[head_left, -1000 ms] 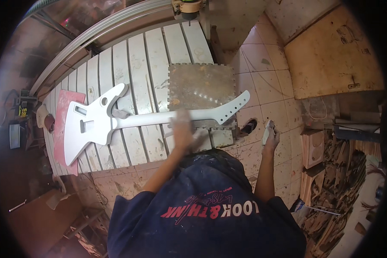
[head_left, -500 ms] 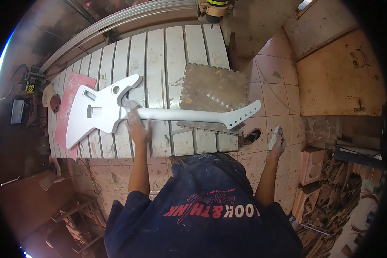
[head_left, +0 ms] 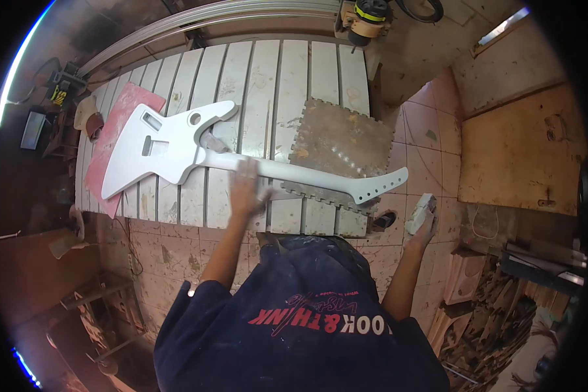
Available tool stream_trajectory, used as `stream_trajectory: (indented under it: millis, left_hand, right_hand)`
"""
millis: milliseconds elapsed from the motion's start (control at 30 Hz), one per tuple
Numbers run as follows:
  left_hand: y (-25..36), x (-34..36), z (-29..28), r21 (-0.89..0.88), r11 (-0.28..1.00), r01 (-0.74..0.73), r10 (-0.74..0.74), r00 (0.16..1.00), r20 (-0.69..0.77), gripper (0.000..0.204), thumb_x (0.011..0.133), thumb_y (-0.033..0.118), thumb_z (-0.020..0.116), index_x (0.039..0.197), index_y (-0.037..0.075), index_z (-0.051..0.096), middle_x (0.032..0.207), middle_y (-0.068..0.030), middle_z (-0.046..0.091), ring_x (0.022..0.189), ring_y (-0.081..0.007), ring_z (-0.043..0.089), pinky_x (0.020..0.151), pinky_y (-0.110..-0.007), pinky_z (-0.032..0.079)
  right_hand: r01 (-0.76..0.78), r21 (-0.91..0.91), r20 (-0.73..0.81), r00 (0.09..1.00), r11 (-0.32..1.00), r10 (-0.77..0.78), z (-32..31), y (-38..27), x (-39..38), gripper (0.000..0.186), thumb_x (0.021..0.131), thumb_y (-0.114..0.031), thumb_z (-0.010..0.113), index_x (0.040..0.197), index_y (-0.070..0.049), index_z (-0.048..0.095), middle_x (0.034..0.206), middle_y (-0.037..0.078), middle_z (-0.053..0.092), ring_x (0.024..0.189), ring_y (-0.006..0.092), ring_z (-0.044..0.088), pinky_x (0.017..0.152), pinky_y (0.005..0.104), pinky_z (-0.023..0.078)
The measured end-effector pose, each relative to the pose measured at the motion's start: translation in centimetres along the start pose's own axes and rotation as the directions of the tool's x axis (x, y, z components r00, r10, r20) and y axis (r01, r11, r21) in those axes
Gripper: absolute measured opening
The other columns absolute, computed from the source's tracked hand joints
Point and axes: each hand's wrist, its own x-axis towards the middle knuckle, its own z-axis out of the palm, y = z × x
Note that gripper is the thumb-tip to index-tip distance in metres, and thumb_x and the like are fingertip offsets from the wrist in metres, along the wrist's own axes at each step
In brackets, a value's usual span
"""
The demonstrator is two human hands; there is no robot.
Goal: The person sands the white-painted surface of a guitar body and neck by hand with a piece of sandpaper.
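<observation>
While the left hand (head_left: 245, 189) has slid from beside the body back along the neck of the white-primed, angular wooden guitar (head_left: 176, 147) lying on the slatted bench (head_left: 294, 78), palm flat, the right hand (head_left: 424, 225) stays closed around a pale block (head_left: 419, 212).

The guitar body (head_left: 166, 147) and its neck (head_left: 307, 175) are coated in a smooth, matt pale grey-white finish. The tabletop (head_left: 287, 85) is made of pale slats, scuffed and stained. A rough, mottled brown mat (head_left: 346, 140) with notched edges is seen under the neck, and a matt pink sheet (head_left: 114, 130) under the body. A pale block (head_left: 419, 213), seemingly foam, is gripped in the right hand (head_left: 426, 228). The floor (head_left: 431, 130) is laid with dusty reddish tiles.
</observation>
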Motion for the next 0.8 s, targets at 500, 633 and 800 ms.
stream_trajectory:
  millis: [500,633,800]
  left_hand:
    - [15.7,0.8,-10.4,-0.879,0.391,0.272,-0.091,0.962,0.257,0.054,0.091,0.022,0.080,0.137,0.001,0.062,0.120,-0.0155,0.072,0.112,-0.0216,0.069,0.097,-0.035,0.056]
    - [12.3,-0.5,-10.2,-0.867,0.405,0.292,-0.100,0.956,0.275,0.054,0.088,0.013,0.083,0.134,0.000,0.061,0.114,-0.0137,0.071,0.105,-0.0212,0.070,0.093,-0.036,0.059]
    - [7.7,-2.1,-11.9,-0.844,0.323,0.429,-0.103,0.902,0.419,0.036,0.089,0.004,0.081,0.117,0.000,0.059,0.118,-0.0136,0.067,0.106,-0.0242,0.070,0.087,-0.037,0.061]
  right_hand:
    - [-0.907,-0.058,0.905,0.129,0.418,0.406,14.4,2.0,-13.0,0.057,0.095,-0.035,0.055,0.139,0.000,0.054,0.119,0.016,0.068,0.095,0.0286,0.070,0.082,0.0470,0.061]
    - [-0.921,-0.104,0.899,0.075,0.376,0.431,15.7,3.7,-15.2,0.058,0.093,-0.032,0.055,0.144,-0.004,0.052,0.120,0.016,0.067,0.097,0.0284,0.070,0.083,0.0477,0.061]
    - [-0.903,-0.170,0.901,0.021,0.396,0.433,17.6,4.1,-18.7,0.060,0.095,-0.034,0.056,0.149,-0.007,0.048,0.124,0.018,0.067,0.100,0.0278,0.071,0.086,0.0430,0.061]
